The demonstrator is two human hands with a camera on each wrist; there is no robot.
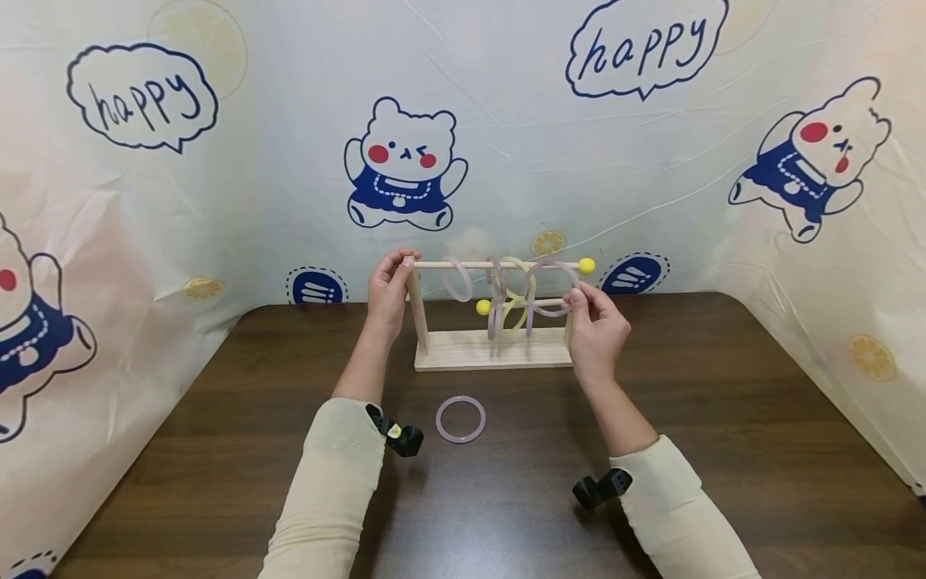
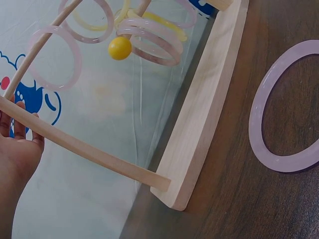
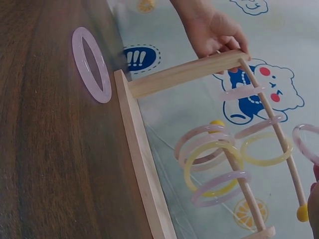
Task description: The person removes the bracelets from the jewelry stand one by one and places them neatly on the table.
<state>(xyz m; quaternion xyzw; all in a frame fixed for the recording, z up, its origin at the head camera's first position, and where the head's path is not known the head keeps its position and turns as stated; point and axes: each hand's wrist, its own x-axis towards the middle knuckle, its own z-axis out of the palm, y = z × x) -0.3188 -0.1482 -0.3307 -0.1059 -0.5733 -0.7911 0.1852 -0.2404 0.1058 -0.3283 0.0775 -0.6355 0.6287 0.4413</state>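
While pinching ring [image 3: 299, 146] w/ R hand [image 1: 600, 330], gripping rack [image 1: 470, 352] w/ L hand [image 1: 388, 291], may clip ball [image 1: 587, 265] if off-ctr, tip rack if shoved.

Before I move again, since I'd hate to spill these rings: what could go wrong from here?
The held ring in the right hand might catch on the nearby yellow ball ending the upper rod. If the left hand tips the wooden rack, rings hanging on the lower rod could slide. Lowering an arm might nudge the loose ring.
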